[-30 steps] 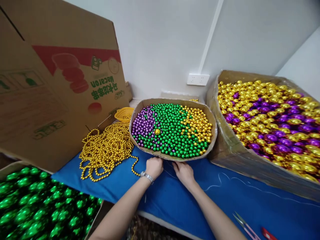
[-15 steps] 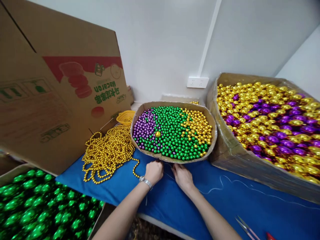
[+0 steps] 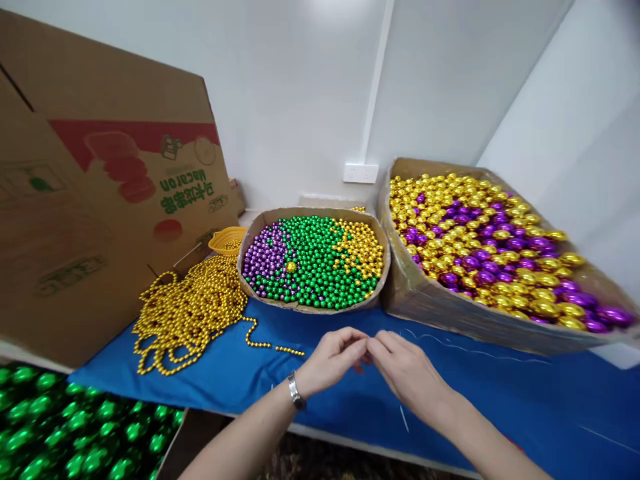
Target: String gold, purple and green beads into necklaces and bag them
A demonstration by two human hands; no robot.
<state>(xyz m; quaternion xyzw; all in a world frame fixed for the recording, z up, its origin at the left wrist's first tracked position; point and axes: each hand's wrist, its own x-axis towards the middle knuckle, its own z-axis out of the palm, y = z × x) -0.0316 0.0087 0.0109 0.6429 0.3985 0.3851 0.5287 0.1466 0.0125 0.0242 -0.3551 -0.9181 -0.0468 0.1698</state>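
Both our hands meet above the blue cloth (image 3: 350,417), the fingers of the left hand (image 3: 336,357) bunched against those of the right hand (image 3: 407,367). The fingertips come together, but what lies between them is hidden, so we cannot tell whether either hand is pinching anything. White thread (image 3: 465,347) lies on the cloth just beyond the right hand and trails off to the right, and a short white length (image 3: 404,419) shows just below that hand. To the left of the grip, the gold bead strand (image 3: 257,343) reaches close to the left hand (whether it carries on behind, we can't see). The box (image 3: 273,217) of loose beads sits straight beyond the grip, well clear of our knuckles.

For work this fine, we do best to brace fingertip against fingertip, rest the forearms, keep the thread slack and stop it snagging on the beads.
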